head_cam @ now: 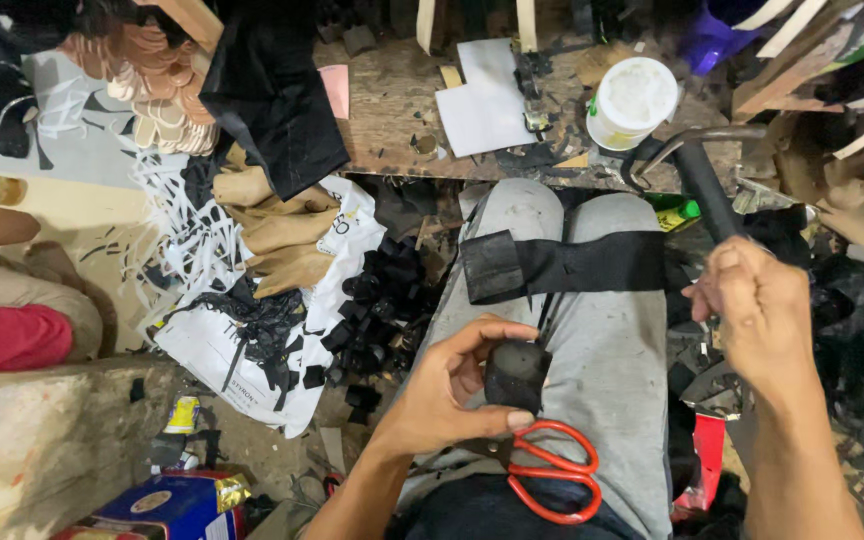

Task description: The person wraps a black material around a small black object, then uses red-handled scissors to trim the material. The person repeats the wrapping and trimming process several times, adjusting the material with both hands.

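The left hand point(442, 395) pinches a black piece point(517, 372) between thumb and fingers at its three o'clock, while the right hand point(757, 310) grips a hammer point(697, 180).

We record even, dim overhead light; our right hand point(757, 320) slightly motion-blurred, edges beyond it bowed and dark.

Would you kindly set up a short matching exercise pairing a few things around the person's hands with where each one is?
Things:
1. small black piece
2. hammer
3. scissors
4. white tub

Places:
A. standing on the wooden bench
B. lying on the lap, below the left hand
C. held in the left hand's fingers
D. handle in the right hand

Pairs: 1-C, 2-D, 3-B, 4-A
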